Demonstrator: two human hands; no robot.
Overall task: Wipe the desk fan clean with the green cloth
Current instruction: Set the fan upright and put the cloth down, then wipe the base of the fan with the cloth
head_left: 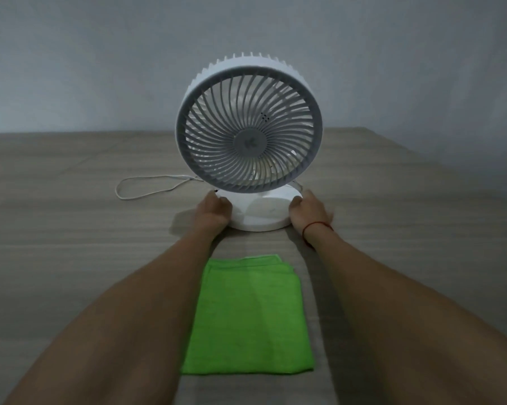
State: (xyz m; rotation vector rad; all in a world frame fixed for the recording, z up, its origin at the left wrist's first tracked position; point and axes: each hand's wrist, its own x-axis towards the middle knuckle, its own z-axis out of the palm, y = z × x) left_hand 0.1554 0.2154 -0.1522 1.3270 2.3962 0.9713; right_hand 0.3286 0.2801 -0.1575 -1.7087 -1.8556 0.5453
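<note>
A white desk fan [248, 133] with a grey spiral grille stands upright on a round white base [261, 213] in the middle of the wooden table. My left hand [214, 210] grips the base's left edge. My right hand [309, 213], with a red string around the wrist, holds the base's right edge. A folded green cloth [249, 317] lies flat on the table between my forearms, just in front of the fan, touched by neither hand.
A white cord [147, 187] loops on the table [71, 229] to the left of the fan. A plain grey wall [100, 68] rises behind the table's far edge.
</note>
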